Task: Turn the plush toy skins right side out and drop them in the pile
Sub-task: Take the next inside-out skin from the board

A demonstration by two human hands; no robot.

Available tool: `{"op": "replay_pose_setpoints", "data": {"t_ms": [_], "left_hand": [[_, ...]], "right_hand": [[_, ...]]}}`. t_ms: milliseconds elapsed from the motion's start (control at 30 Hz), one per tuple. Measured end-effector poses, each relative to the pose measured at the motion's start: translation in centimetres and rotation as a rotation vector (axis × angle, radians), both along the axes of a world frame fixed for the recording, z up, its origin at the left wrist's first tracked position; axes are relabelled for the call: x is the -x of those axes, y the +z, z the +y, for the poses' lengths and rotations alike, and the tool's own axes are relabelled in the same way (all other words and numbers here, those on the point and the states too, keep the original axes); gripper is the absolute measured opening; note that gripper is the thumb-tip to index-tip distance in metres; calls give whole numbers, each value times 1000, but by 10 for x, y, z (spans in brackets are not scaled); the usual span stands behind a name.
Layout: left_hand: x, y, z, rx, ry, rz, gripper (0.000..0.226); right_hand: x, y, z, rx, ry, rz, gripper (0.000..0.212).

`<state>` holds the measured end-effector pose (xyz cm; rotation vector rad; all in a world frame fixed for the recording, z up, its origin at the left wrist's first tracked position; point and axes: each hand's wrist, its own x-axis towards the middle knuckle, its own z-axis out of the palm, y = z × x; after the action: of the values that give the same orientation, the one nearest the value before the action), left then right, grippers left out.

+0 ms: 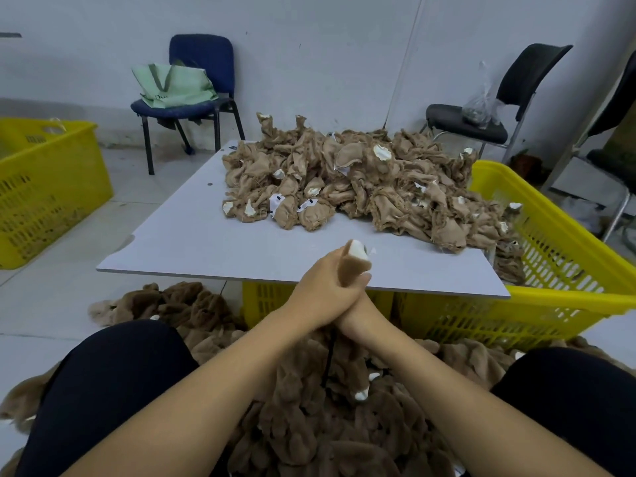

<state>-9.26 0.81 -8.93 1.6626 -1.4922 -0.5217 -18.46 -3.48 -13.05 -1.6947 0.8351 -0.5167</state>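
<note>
My left hand (323, 294) grips a tan plush toy skin (356, 259) over the table's near edge. The skin's white-tipped end sticks up above the fingers. My right hand (356, 320) lies crossed under the left; only its wrist and heel show, and its fingers are hidden. A heap of inside-out beige skins (344, 180) with white patches covers the far right of the grey table (192, 235). A pile of furry brown skins (303, 425) lies on the floor between my knees.
Yellow plastic baskets stand at the left (51, 187), at the right (557, 270) and under the table (272, 299). A blue chair (201, 63) with a green bag (172, 84) and a black chair (481, 122) stand by the wall.
</note>
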Motion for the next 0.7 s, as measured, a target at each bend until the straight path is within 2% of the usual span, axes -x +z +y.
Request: {"op": "replay_pose_setpoints", "data": {"t_ms": [33,67,133,167,233,300,433,500,567,633,700], "left_hand": [[-7,-4,-2,-34,-33,30,36],[-13,-1,2,-72,-35,-75,41],[-28,5,6,-219,-35,-141,62],[-35,7,7,-273,-47,-67,70],[-41,8,11,-280,-73,36,63],[-38,15,14,-191,-30,13,50],[-15,36,14,144,152,-56,41],[-6,48,13,296,155,-107,32],[0,58,9,419,132,-207,24],[4,62,3,432,107,-321,21],[7,58,0,365,73,-386,21]], "right_hand": [[0,1,3,82,5,44,38],[2,2,4,104,-22,9,41],[3,8,5,107,-48,-66,35],[1,13,4,89,-57,-99,31],[-2,22,8,71,-24,-121,23],[-5,30,8,60,-43,-164,29],[-4,48,6,99,-172,-344,37],[-2,56,3,56,-159,-459,33],[-3,59,3,-68,-113,-552,20],[-7,55,3,-6,-166,-453,26],[-3,46,4,21,-177,-305,33]]}}
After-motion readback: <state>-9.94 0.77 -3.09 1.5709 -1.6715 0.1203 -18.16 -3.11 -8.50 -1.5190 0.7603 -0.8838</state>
